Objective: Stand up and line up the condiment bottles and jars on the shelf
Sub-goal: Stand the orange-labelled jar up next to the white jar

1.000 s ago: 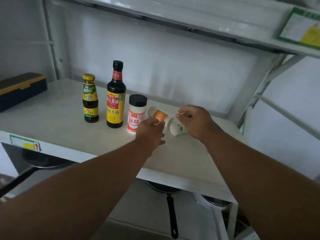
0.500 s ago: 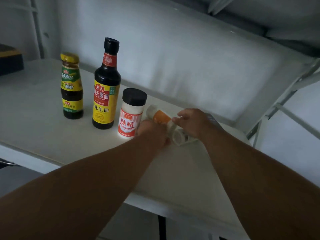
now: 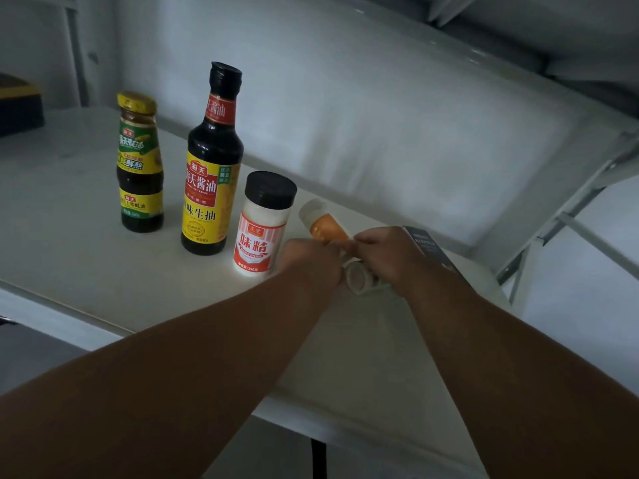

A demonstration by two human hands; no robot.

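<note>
Bare shelf [image 3: 86,271] before upright bottles [image 3: 211,174]

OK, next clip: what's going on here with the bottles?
A person is tidying condiments on a white shelf. Three already stand upright in a row: a yellow-capped sauce bottle, a tall soy sauce bottle and a black-lidded seasoning jar. Both hands are on containers lying on their sides to the right of the jar: the left hand at an orange-labelled bottle, the right hand over a small clear jar. The exact grips are hidden.
</note>
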